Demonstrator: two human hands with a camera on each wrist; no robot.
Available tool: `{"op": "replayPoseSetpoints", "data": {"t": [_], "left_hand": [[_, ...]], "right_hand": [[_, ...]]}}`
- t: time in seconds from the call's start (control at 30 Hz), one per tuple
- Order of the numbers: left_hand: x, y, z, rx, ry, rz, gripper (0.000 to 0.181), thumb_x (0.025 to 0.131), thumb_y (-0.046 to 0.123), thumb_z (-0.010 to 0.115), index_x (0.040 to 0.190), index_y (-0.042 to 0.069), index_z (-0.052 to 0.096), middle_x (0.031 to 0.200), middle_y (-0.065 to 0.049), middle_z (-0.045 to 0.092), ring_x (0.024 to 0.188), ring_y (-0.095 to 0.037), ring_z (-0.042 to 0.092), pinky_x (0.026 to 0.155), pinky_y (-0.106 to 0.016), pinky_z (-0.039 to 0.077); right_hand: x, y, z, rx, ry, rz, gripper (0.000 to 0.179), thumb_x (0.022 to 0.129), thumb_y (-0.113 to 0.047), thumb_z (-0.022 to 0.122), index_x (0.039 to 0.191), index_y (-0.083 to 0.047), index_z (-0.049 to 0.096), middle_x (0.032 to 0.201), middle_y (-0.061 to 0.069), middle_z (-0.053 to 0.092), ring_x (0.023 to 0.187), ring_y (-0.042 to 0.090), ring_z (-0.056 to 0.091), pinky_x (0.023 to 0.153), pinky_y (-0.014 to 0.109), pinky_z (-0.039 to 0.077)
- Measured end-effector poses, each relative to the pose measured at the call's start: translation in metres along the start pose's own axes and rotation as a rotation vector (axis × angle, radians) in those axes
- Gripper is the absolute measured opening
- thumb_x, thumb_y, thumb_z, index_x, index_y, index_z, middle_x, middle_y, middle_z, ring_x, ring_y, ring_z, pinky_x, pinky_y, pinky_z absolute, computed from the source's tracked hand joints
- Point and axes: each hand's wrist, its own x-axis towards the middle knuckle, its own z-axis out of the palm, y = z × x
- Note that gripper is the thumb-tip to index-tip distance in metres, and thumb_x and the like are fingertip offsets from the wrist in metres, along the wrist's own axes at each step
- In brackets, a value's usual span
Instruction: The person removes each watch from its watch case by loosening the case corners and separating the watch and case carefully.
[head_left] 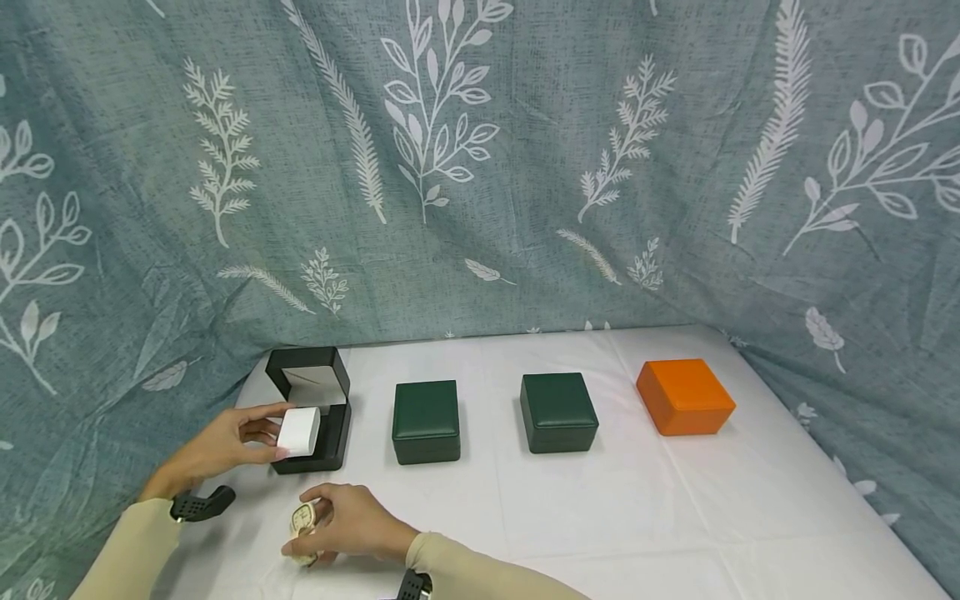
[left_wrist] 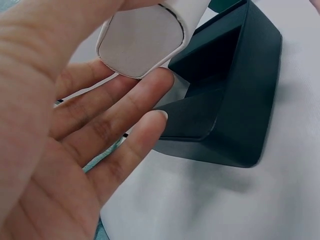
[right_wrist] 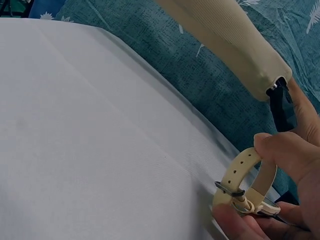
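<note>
watch point(head_left: 303, 517) pinched by right hand point(head_left: 352, 523), six o'clock of cushion point(head_left: 298, 432) left hand point(head_left: 217, 446) grips, likely awaits fitting round it, needing alignment.

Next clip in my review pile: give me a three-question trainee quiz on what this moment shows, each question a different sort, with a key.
1. Multiple choice. What does the right hand hold?
A) a pen
B) a watch
C) a folded cloth

2. True or false: the left hand grips a white cushion at a black box whose lid is raised.

3. Count and locate. In the head view, how many closed green boxes are on the table, and what stands to the right of them?

Key
1. B.
2. True.
3. Two; a closed orange box.
</note>
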Motion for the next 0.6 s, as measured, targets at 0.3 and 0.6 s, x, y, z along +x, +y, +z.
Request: {"op": "replayPoseSetpoints", "data": {"t": [0.3, 0.6], "left_hand": [[0.0003, -0.0005, -0.0002, 0.015, -0.007, -0.002, 0.075, 0.089, 0.021, 0.083, 0.153, 0.002, 0.047, 0.129, -0.021, 0.062, 0.107, -0.017, 0.066, 0.083, -0.032, 0.056], [0.0012, -0.0021, 0.0007, 0.005, -0.016, 0.013, 0.073, 0.09, 0.02, 0.083, 0.152, 0.002, 0.048, 0.128, -0.022, 0.061, 0.106, -0.016, 0.066, 0.083, -0.032, 0.056]], "right_hand": [[-0.0007, -0.0023, -0.0009, -0.075, 0.002, -0.022, 0.066, 0.081, -0.026, 0.09, 0.14, -0.013, 0.062, 0.09, -0.014, 0.063, 0.057, 0.007, 0.068, 0.071, 0.018, 0.05], [-0.0016, -0.0045, -0.004, -0.151, -0.014, -0.023, 0.066, 0.08, -0.027, 0.091, 0.136, -0.006, 0.065, 0.08, -0.01, 0.06, 0.053, 0.006, 0.066, 0.063, 0.018, 0.049]]}}
